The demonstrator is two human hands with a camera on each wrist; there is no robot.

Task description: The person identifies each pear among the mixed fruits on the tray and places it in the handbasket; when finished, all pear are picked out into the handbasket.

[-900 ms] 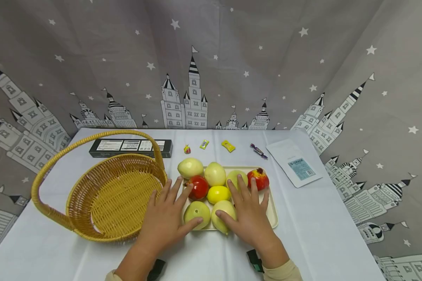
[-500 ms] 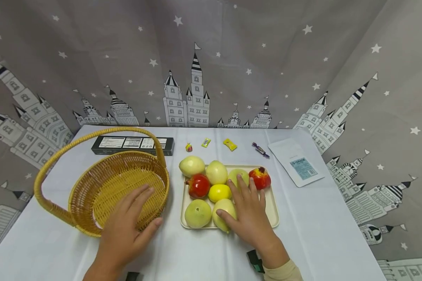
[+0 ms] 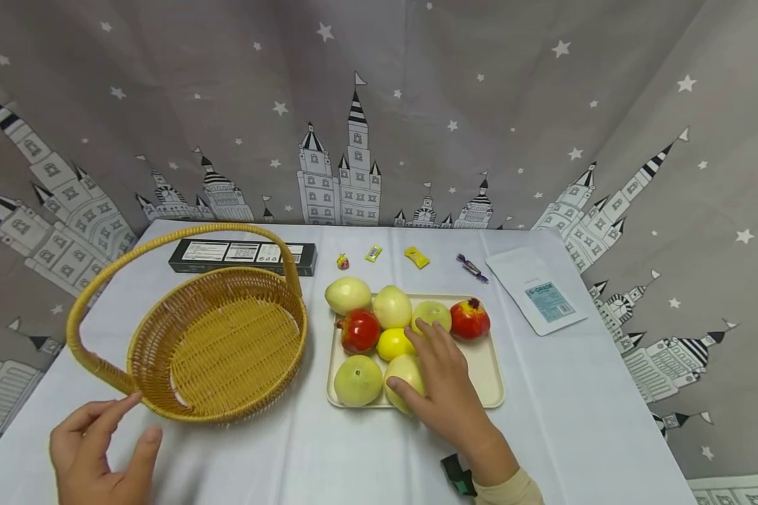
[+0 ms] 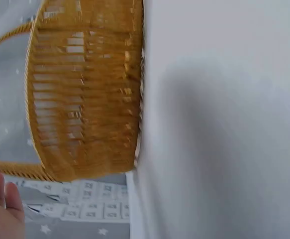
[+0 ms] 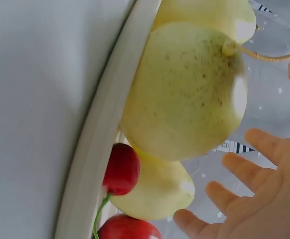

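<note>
My left hand (image 3: 101, 456) is in front of the wicker basket (image 3: 236, 354), thumb and fingers apart, an index fingertip right at the foot of the basket handle (image 3: 76, 330). Nothing lies between those fingers. My right hand (image 3: 445, 382) hovers with spread fingers over a cream tray (image 3: 489, 375) of fruit. Below it lie a pale green pear (image 5: 184, 92), a yellow lemon (image 3: 394, 344) and a green round fruit (image 3: 431, 317). The right wrist view also shows a cherry (image 5: 121, 169) on a green stem, which the right hand hides in the head view.
Pomegranates (image 3: 470, 319) and other pale fruits share the tray. Behind it lie several wrapped candies (image 3: 417, 257), with a white pouch (image 3: 537, 291) to the right. A black box (image 3: 243, 257) lies behind the basket. A grey castle-print curtain (image 3: 505, 84) hangs at the table's back.
My left hand has left the fruit tray and moved left across the basket's front to its handle foot. The right hand stays over the tray, its fingers somewhat closer together.
</note>
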